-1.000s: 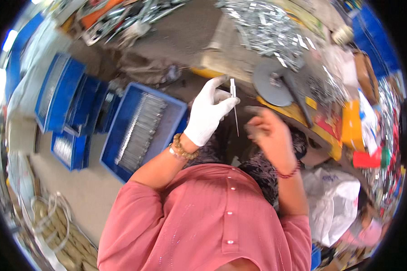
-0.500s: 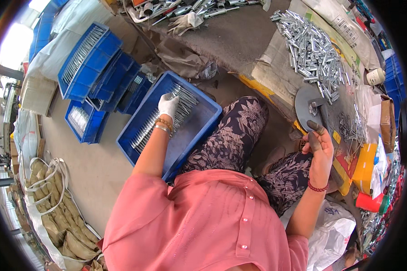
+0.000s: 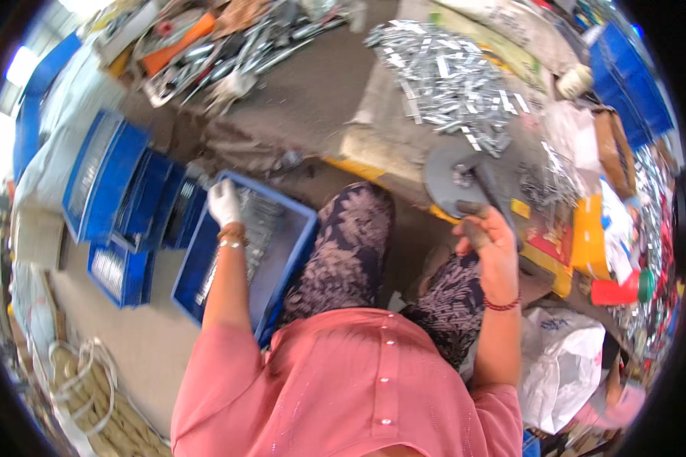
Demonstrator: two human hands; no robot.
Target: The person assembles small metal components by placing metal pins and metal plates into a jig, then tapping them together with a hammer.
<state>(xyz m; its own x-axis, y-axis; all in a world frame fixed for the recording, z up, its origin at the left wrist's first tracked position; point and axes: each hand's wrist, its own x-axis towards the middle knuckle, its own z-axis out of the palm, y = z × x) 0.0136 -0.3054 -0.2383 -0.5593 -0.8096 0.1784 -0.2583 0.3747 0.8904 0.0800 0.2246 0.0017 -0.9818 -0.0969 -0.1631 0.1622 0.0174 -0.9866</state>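
Note:
My left hand [image 3: 223,204], in a white glove, reaches into a blue crate [image 3: 297,247] on the floor to my left and lies on the thin metal rods [image 3: 261,221] inside. Whether its fingers hold a rod is hidden. My right hand [image 3: 489,240] is bare, with a red band at the wrist. It is closed around the dark handle of a tool [image 3: 489,190] that lies across a round grey metal disc [image 3: 442,179] on the low work block in front of my knees.
More blue crates [image 3: 114,183] with rods are stacked to the left. A heap of bright metal pieces [image 3: 450,76] lies beyond the disc. A white plastic bag [image 3: 560,365] sits at my right side, and coiled cord and sacks [image 3: 84,381] lie at lower left.
A second ago my left hand held a thin rod up near the disc. It has swung left and down into the blue crate. My right hand has closed on the tool handle.

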